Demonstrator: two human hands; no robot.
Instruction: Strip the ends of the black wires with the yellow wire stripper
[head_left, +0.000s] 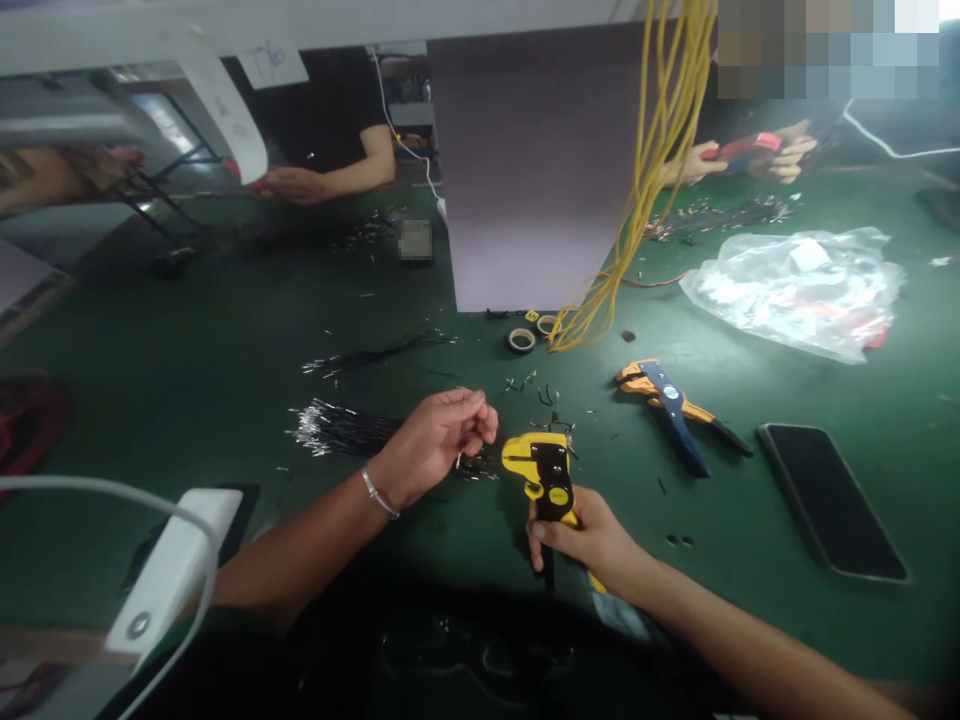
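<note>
My right hand [589, 530] is wrapped around the handles of a yellow and black wire stripper [553, 470], whose jaws point left and up. Just left of the jaws is my left hand [450, 430], its thumb and fingers curled together in a pinch. Whatever may be between those fingers is too small to make out. A bundle of black wires [349, 430] with bare silvery ends lies behind and left of that hand, partly hidden by it. Small wire offcuts [480, 468] are scattered beneath the fingers and around the stripper's head.
A second wire stripper [671, 400], orange and blue, lies right, beside a phone [832, 500]. Yellow wires [645, 200] hang down near two tape rolls [522, 340]. A plastic bag [802, 285] and a white power strip [176, 565] flank the work area. Co-workers' hands [300, 185] are across the table.
</note>
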